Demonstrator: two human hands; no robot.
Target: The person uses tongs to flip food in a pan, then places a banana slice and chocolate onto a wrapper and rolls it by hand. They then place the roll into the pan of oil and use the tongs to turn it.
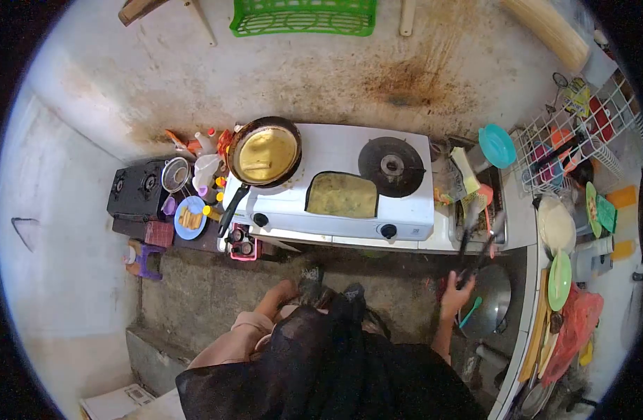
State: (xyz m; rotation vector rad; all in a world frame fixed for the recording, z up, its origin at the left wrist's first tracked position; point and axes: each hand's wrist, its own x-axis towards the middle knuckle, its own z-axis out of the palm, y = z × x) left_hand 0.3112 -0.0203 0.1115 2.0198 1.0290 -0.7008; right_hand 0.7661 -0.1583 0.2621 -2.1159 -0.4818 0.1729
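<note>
My right hand is closed on the dark handles of a pair of tongs, whose blurred tips point up toward the sink. My left hand is low, in front of the stove, its fingers not clearly resolved. On the left burner of the white stove sits a black frying pan with yellow oil and a rolled piece in it. A dark-edged rectangular tray lies between the two burners. To the left, a blue plate holds several golden rolls.
The right burner is bare. A sink and a white dish rack are at the right. A large metal wok is below my right side. A black two-burner stove stands at the far left.
</note>
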